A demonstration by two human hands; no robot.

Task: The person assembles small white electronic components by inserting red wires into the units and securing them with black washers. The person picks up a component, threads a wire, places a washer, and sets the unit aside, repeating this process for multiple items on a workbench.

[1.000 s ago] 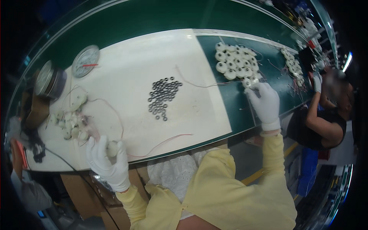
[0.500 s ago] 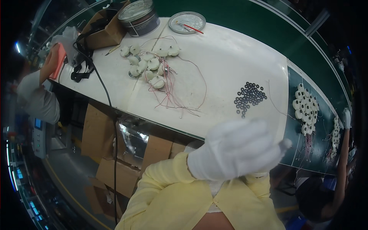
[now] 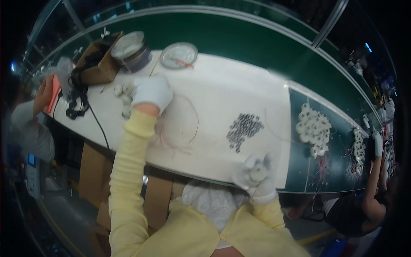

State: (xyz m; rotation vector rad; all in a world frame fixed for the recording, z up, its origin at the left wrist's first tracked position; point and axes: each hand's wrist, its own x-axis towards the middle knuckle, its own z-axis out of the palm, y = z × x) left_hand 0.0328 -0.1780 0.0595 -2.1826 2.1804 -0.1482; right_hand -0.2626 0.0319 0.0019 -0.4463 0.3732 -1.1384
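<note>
My left hand (image 3: pixel 153 93), in a white glove, reaches over a pile of small round off-white motors (image 3: pixel 126 101) at the table's left. Its back faces up; its fingertips are hidden and slightly blurred. Thin pink wires (image 3: pixel 165 139) trail from the pile. Near the front edge, my right hand (image 3: pixel 262 185), also gloved, is closed around one round off-white motor (image 3: pixel 258 173), whose flat face shows between the fingers. Just beyond that hand lies a cluster of small dark rings (image 3: pixel 244 130) on the white table (image 3: pixel 214 94).
A round tin (image 3: pixel 130 53), a cardboard box (image 3: pixel 100 68) and a metal lid (image 3: pixel 179 55) with a red-handled brush stand at the back left. Rows of motors with dark centres (image 3: pixel 314 128) lie on the green surface at right. Other people work at both sides.
My left hand has swung from the front of the table across to the motor pile at the left. My right hand with a motor has come into sight. The view has shifted.
</note>
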